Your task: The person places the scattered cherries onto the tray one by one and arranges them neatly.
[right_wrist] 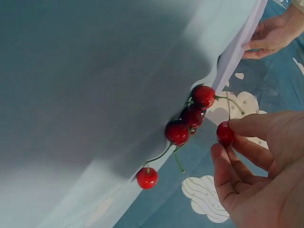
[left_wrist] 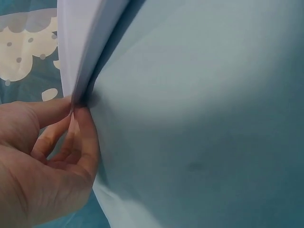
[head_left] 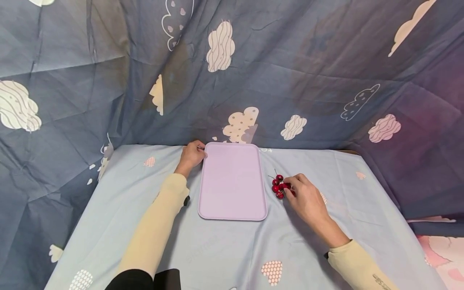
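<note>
A pale lilac rectangular tray [head_left: 233, 181] lies flat on the bed-like cloth surface. At its far left corner my left hand [head_left: 193, 154] pinches the rim between thumb and fingers; the left wrist view shows the tray edge [left_wrist: 76, 52] in that grip. To the right of the tray, several dark red cherries [head_left: 276, 188] with green stems sit in a small cluster. My right hand [head_left: 308, 199] is at the cluster's right side. In the right wrist view its thumb and fingertips pinch one cherry [right_wrist: 224, 133], apart from the others [right_wrist: 191, 117].
Light blue cloth [head_left: 217, 249] with heart prints covers the work surface, slightly wrinkled. A dark blue cloud-patterned curtain [head_left: 282, 60] hangs behind it and along both sides. Pink fabric [head_left: 446, 257] shows at the lower right.
</note>
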The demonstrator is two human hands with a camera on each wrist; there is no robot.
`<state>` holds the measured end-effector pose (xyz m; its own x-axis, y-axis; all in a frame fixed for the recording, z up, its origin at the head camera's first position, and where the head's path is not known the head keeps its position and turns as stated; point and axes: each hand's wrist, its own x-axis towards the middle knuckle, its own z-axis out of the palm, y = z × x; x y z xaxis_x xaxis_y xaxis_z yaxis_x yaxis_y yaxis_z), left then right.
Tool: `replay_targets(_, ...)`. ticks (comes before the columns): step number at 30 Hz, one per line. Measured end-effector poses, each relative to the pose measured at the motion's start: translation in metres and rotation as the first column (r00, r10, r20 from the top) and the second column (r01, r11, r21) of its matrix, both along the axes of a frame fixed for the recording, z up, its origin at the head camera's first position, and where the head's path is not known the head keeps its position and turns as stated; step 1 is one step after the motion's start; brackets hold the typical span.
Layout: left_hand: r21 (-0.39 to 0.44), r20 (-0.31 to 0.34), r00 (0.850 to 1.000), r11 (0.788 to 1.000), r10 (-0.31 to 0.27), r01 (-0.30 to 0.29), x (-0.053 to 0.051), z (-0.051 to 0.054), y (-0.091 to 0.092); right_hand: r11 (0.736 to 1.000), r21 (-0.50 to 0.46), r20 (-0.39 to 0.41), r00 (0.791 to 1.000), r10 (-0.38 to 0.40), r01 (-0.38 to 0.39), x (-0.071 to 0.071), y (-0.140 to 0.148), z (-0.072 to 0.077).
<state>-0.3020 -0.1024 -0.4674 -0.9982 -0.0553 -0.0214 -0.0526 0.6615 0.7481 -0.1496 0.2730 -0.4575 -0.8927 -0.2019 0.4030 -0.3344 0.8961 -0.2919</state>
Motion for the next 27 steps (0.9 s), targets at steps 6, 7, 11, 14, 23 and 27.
replay_targets(6,0.027,0.011,1.000,1.000,-0.002,0.002,-0.002,-0.002,0.000,0.998,-0.010,0.019,0.997,-0.069,0.069,-0.001,-0.006,0.002)
replay_targets(7,0.029,0.012,1.000,1.000,-0.001,0.001,-0.002,-0.002,0.000,0.997,-0.015,0.020,0.997,-0.079,0.080,-0.001,-0.007,0.003)
replay_targets(11,0.044,0.017,1.000,0.999,0.001,-0.002,-0.003,-0.001,-0.001,0.995,-0.030,-0.004,0.995,-0.098,0.098,-0.004,-0.011,0.005)
replay_targets(14,0.053,0.019,1.000,0.999,-0.004,0.003,-0.003,-0.002,-0.001,0.995,-0.045,-0.040,0.995,-0.093,0.091,-0.007,-0.014,0.006)
replay_targets(23,0.057,-0.004,1.000,0.998,-0.008,0.008,-0.001,-0.006,-0.002,0.991,-0.084,-0.050,0.993,-0.106,0.102,-0.026,-0.039,0.007)
replay_targets(27,0.067,-0.005,1.000,0.998,-0.004,0.004,0.000,-0.007,-0.003,0.990,-0.109,-0.049,0.994,-0.100,0.094,-0.039,-0.057,0.008)
